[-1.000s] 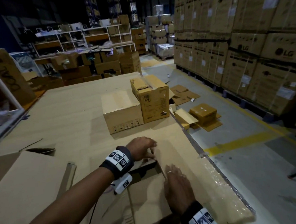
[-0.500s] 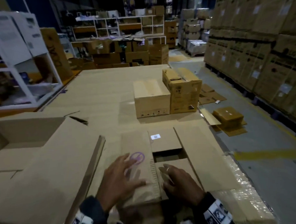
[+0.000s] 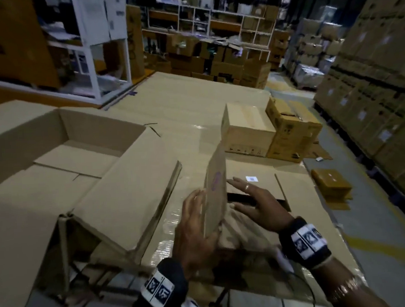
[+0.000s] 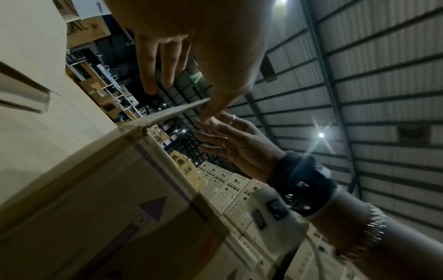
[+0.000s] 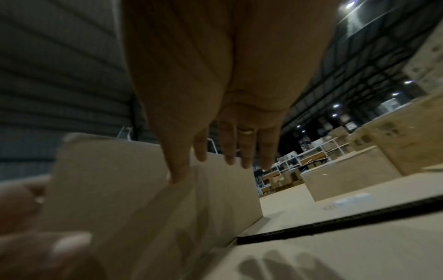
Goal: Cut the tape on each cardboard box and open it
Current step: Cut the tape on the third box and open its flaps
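Cardboard everywhere here. Nearest, at the worktop's [image 3: 189, 111] near edge, sits the brown cardboard box [image 3: 246, 224] with its top open. The left hand [image 3: 194, 227] has straight fingers pressed against the outer face of the box's left flap [image 3: 216, 190], which stands nearly upright. The right hand [image 3: 256, 202] hovers relaxed and spread just inside that flap, holding nothing. On the left side sits a big open cardboard carton [image 3: 79, 165]. Further back, toward the right edge, two closed cardboard boxes [image 3: 250, 131] stand side by side, touching.
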A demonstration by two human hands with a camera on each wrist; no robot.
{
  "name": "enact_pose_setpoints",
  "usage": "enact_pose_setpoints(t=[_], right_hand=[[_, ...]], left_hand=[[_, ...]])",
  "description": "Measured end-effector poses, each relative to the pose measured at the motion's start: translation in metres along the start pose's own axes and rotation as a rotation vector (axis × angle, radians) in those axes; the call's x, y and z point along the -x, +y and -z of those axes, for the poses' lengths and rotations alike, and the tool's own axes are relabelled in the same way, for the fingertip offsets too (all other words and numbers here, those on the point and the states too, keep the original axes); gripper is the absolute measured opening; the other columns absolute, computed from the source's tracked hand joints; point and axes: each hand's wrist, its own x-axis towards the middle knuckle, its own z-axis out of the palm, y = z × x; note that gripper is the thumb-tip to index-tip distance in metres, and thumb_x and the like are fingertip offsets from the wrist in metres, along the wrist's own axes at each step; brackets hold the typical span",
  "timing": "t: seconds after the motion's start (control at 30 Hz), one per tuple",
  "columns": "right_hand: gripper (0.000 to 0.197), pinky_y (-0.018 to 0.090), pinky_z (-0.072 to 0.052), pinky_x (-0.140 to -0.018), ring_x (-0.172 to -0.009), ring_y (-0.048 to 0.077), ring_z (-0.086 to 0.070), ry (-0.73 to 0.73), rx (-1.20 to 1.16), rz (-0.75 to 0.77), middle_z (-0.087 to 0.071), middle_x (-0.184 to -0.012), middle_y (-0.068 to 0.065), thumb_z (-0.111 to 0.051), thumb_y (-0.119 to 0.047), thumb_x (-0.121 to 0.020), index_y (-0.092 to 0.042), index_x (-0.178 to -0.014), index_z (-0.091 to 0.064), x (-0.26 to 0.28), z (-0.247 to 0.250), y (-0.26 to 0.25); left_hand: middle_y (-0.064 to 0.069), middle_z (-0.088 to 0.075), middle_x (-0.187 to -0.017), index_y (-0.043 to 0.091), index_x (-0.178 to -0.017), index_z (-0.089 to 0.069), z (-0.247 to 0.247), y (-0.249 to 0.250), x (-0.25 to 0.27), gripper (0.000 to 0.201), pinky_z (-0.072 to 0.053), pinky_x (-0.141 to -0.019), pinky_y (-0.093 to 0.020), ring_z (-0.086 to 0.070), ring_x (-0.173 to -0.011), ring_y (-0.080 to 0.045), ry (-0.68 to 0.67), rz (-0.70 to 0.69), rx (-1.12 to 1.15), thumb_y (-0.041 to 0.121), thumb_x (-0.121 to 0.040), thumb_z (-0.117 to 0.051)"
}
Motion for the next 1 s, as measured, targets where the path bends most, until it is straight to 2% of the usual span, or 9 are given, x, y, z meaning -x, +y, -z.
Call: enact_pose_setpoints(t=[0.1,0.2,0.27,0.37,0.47,0.57,0.73,0.83,1.0], right_hand=[[0.062,0.032,-0.034,-0.117,-0.144,0.012,-0.038,-0.166,0.154,0.086,-0.035,-0.161,-0.004,-0.067,-0.026,-0.095,-0.033,-0.151,-0.042,-0.036,-0.006,-0.007],[0.060,0.036,-0.035,-0.117,-0.145,0.018,-0.036,-0.296,0.352,0.164,-0.033,-0.162,0.001,-0.063,-0.014,-0.095,-0.029,-0.149,-0.045,-0.062,-0.030,-0.007],[0.061,0.043,-0.033,-0.119,-0.150,0.022,-0.029,-0.389,0.404,0.191,-0.032,-0.163,0.002,-0.059,-0.009,-0.094,-0.027,-0.150,-0.045,-0.072,-0.045,0.002],[0.059,0.043,-0.027,-0.122,-0.153,0.020,-0.023,-0.463,0.435,0.179,-0.030,-0.163,0.001,-0.056,-0.011,-0.096,-0.027,-0.152,-0.043,-0.079,-0.058,0.009],[0.044,0.044,-0.031,-0.120,-0.151,0.022,-0.027,-0.533,0.486,0.178,-0.033,-0.162,0.005,-0.057,-0.024,-0.096,-0.016,-0.140,-0.058,-0.085,-0.066,0.015],[0.038,0.040,-0.038,-0.114,-0.144,0.026,-0.039,-0.577,0.476,0.189,-0.044,-0.155,0.012,-0.061,-0.024,-0.094,-0.007,-0.127,-0.068,-0.091,-0.066,0.015],[0.039,0.041,-0.044,-0.109,-0.135,0.026,-0.051,-0.618,0.437,0.162,-0.055,-0.146,0.009,-0.072,-0.021,-0.090,-0.007,-0.127,-0.069,-0.103,-0.062,0.010],[0.044,0.042,-0.048,-0.105,-0.127,0.027,-0.059,-0.647,0.450,0.173,-0.062,-0.140,0.007,-0.075,-0.029,-0.088,-0.009,-0.127,-0.069,-0.118,-0.056,0.013],[0.051,0.038,-0.046,-0.109,-0.129,0.024,-0.058,-0.662,0.500,0.114,-0.061,-0.141,0.006,-0.077,-0.033,-0.087,-0.014,-0.132,-0.066,-0.154,-0.039,0.014]], left_hand=[[0.005,-0.038,-0.153,0.029,-0.151,-0.034,0.010,0.002,0.007,0.087,-0.049,-0.101,-0.019,-0.048,-0.134,-0.009,0.167,-0.012,0.116,0.004,-0.080,-0.078],[0.000,-0.031,-0.157,0.024,-0.152,-0.037,0.025,-0.003,0.009,0.099,-0.028,-0.116,-0.014,-0.034,-0.145,-0.017,0.304,0.029,-0.037,-0.004,-0.067,-0.079],[-0.004,-0.031,-0.158,0.027,-0.142,-0.052,0.034,-0.017,0.008,0.089,-0.024,-0.121,-0.035,-0.027,-0.148,-0.025,0.273,0.091,-0.310,0.006,-0.060,-0.080],[-0.005,-0.049,-0.149,0.032,-0.125,-0.065,0.032,-0.047,0.013,0.058,-0.017,-0.119,-0.062,-0.033,-0.145,-0.028,0.046,0.162,-0.612,0.047,-0.069,-0.068],[0.003,-0.041,-0.156,0.033,-0.144,-0.049,0.016,-0.067,0.022,0.091,-0.004,-0.124,-0.051,-0.033,-0.146,-0.018,-0.271,0.271,-0.534,0.085,-0.075,-0.021],[0.003,-0.039,-0.156,0.028,-0.151,-0.039,-0.001,-0.070,0.029,0.121,-0.029,-0.117,-0.036,-0.043,-0.139,-0.018,-0.330,0.334,-0.388,0.095,-0.065,0.012],[-0.007,-0.062,-0.134,0.016,-0.139,-0.057,-0.008,-0.054,0.028,0.100,-0.049,-0.094,-0.036,-0.065,-0.112,-0.025,-0.239,0.327,-0.267,0.083,-0.087,-0.003],[-0.004,-0.043,-0.155,0.022,-0.154,-0.036,-0.009,-0.053,0.012,0.072,-0.035,-0.112,-0.037,-0.046,-0.137,-0.022,-0.349,0.387,-0.317,0.068,-0.098,-0.030],[-0.006,-0.021,-0.166,0.026,-0.159,-0.018,-0.018,-0.065,-0.031,0.072,-0.021,-0.122,-0.044,-0.023,-0.151,-0.028,-0.477,0.476,-0.325,0.059,-0.099,-0.039]])
